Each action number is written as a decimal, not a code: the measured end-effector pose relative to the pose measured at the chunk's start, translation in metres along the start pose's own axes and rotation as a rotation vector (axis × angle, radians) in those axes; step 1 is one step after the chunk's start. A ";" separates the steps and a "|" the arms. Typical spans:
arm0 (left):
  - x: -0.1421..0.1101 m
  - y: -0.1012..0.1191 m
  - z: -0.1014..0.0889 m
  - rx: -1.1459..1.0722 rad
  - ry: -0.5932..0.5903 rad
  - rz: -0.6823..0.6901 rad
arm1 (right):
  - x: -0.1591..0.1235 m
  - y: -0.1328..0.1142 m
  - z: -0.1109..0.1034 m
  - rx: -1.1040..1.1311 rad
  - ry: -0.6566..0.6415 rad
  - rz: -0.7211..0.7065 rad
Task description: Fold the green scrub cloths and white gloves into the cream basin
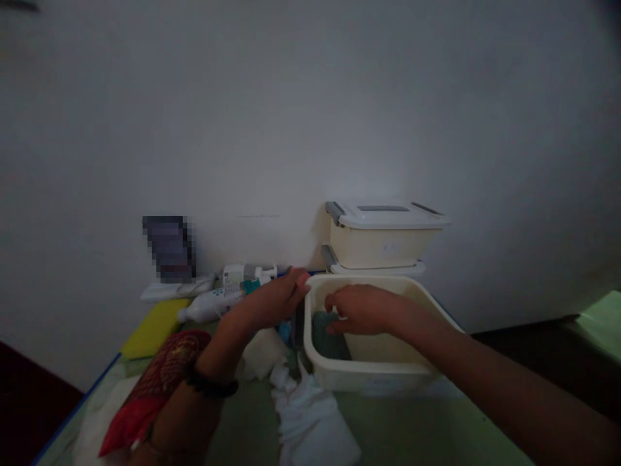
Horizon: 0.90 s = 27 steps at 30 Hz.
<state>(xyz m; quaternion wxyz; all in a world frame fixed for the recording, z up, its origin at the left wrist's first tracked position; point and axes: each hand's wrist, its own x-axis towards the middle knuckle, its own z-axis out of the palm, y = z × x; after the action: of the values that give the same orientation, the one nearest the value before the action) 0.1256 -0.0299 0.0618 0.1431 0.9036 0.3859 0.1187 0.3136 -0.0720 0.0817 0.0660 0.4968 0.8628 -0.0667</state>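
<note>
A cream plastic bin (378, 374) stands without a lid on the table. Inside it, against the left wall, lies a dark green textured item (330, 336), perhaps a folded cloth. My right hand (361, 309) reaches into the bin over this item, its fingers curved and apart with nothing visible between them. At the bin's left rim is my left hand (279, 299), fingers curled, with a small pinkish patch at the tips; what it grips is hidden. Just below that hand sits a dark object with a blue part (285, 331).
Two lidded boxes (383, 246) are stacked behind the bin by the wall. White bottles (213, 304), a yellow item (155, 329), a red patterned packet (160, 388) and a dark pixelated object (169, 249) occupy the left side. Crumpled white cloth (313, 417) lies in front.
</note>
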 end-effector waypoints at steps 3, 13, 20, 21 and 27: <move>-0.002 -0.006 -0.020 0.072 -0.041 -0.054 | -0.012 -0.016 -0.010 0.051 0.178 0.050; -0.053 -0.057 -0.020 0.238 -0.088 -0.186 | -0.003 -0.092 0.016 0.066 0.485 -0.026; -0.029 -0.083 0.026 0.224 -0.097 -0.198 | 0.010 -0.118 0.044 0.012 0.498 0.038; -0.027 -0.084 0.026 0.218 -0.098 -0.197 | 0.009 -0.117 0.043 0.023 0.497 0.039; -0.040 -0.080 -0.001 0.115 0.070 -0.176 | 0.007 -0.101 0.023 0.326 0.489 0.053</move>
<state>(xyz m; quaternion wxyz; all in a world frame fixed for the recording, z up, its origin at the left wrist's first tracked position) 0.0455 -0.0059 0.0302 0.0871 0.8683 0.4747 0.1147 0.2242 -0.1205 0.0624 -0.2228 0.5246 0.8177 -0.0810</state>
